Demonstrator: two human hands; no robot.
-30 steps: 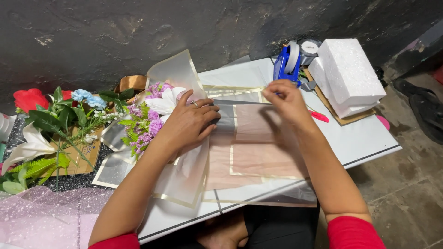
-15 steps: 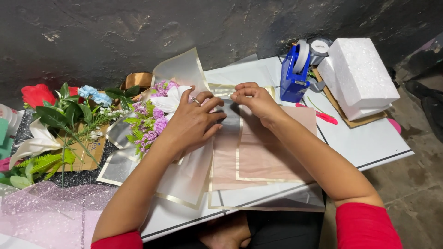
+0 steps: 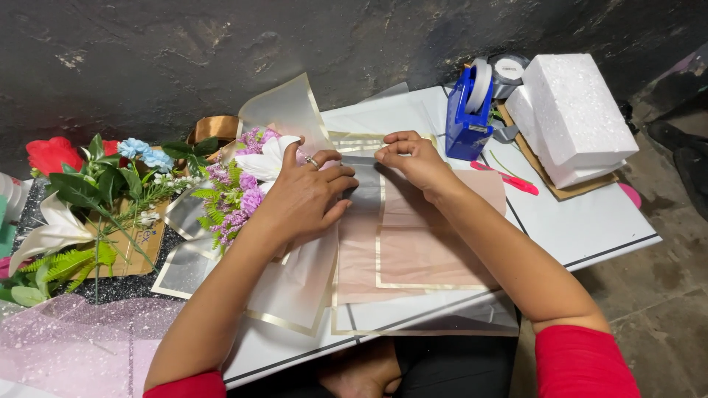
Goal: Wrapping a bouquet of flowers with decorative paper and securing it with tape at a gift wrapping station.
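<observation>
My left hand (image 3: 306, 195) presses flat on a bouquet of purple and white flowers (image 3: 243, 184) wrapped in translucent gold-edged wrapping sheets (image 3: 295, 284). A ring shows on one finger. My right hand (image 3: 413, 158) pinches the top edge of a pinkish gold-edged sheet (image 3: 413, 250) just right of the left hand, fingers closed on the film. Both hands sit close together at the middle of the white table (image 3: 590, 214).
A blue tape dispenser (image 3: 468, 110) stands behind my right hand, with white foam blocks (image 3: 571, 110) on cardboard to its right and a pink cutter (image 3: 509, 177). Loose artificial flowers and leaves (image 3: 81, 191) lie at the left, pink netting (image 3: 66, 346) at the lower left.
My right hand has moved left along the sheet's top edge, from near the tape dispenser to beside my left hand. The left hand stayed on the bouquet.
</observation>
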